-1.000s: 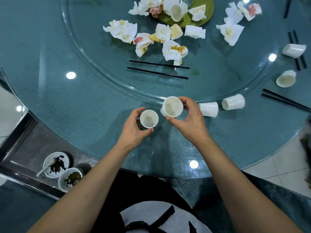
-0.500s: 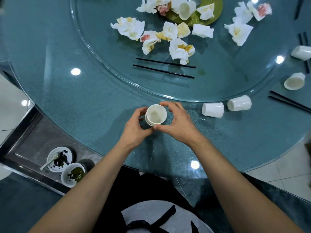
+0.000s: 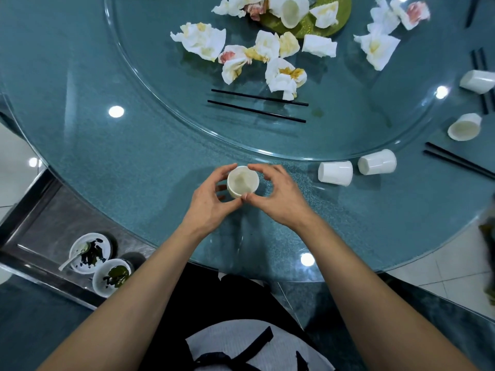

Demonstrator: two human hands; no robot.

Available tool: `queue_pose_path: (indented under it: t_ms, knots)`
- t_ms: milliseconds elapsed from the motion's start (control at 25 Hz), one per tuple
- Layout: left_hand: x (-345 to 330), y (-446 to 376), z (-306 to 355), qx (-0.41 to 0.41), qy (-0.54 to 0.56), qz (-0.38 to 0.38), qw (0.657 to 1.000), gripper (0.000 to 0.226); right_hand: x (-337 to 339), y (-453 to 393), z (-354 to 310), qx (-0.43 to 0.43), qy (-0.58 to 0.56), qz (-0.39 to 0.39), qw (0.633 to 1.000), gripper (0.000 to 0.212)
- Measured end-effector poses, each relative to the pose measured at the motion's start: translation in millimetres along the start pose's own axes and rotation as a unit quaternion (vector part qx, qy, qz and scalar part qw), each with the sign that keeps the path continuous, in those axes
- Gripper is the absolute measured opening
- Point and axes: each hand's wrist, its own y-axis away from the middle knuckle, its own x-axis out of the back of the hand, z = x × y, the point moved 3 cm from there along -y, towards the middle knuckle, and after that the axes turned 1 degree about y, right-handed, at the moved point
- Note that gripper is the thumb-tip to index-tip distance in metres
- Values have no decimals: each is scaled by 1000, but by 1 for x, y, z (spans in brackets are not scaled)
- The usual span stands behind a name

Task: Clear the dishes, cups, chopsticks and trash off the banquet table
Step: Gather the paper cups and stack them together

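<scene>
Both hands, left hand [image 3: 211, 202] & right hand [image 3: 276, 199], pinch stacked cups [image 3: 243, 182]; loose cups [image 3: 335, 173], napkins [image 3: 284, 76], chopsticks [image 3: 257, 111] left on table [image 3: 134, 162].

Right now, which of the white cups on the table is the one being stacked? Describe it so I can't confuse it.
Start at the near edge of the teal glass table, just outside the round turntable. The stacked cup stands there, between the left hand and right hand. Unlike the two cups lying tipped over to its right, it is upright, mouth up.
</scene>
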Motion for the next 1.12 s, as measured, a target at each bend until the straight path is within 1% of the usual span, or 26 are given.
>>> queue_pose_path:
  t_ms: [80, 160, 320, 480, 640, 760, 880, 960, 1040, 1080, 1120]
  knots:
    - [-1, -2, -1, -6, -7, 0, 1000, 65, 1, -1, 5, -2, -23, 17, 1000, 58]
    - [-5, -4, -1, -2, -11, 1, 1000, 66, 6, -2, 16, -14, -51, 60, 997, 50]
    - [-15, -8, 0, 2, -16, -2, 1000, 65, 25, -1, 50, -79, -84, 138, 984, 36]
    - [-27, -14, 3, 3, -19, -13, 1000, 64, 49, 11, 85, -140, -94, 193, 967, 31]
    - [-44, -19, 5, 1, -19, -29, 999, 65, 71, 25, 111, -196, -105, 277, 935, 23]
    - [-56, -23, 8, -2, -20, -43, 999, 65, 83, 29, 129, -249, -118, 329, 903, 26]
    - [-68, -25, 11, -3, -21, -49, 999, 64, 86, 25, 144, -310, -179, 318, 878, 32]
    - [-76, -27, 13, -6, -23, -54, 998, 64, 86, 22, 150, -330, -215, 305, 867, 26]
    - [-82, -28, 14, -5, -26, -60, 998, 65, 87, 20, 150, -336, -241, 306, 857, 9]
    - [-85, -29, 15, -5, -28, -63, 998, 65, 87, 20, 151, -333, -251, 309, 855, 4]
    - [-87, -30, 15, -5, -30, -65, 997, 66, 88, 20, 151, -328, -253, 311, 855, 12]
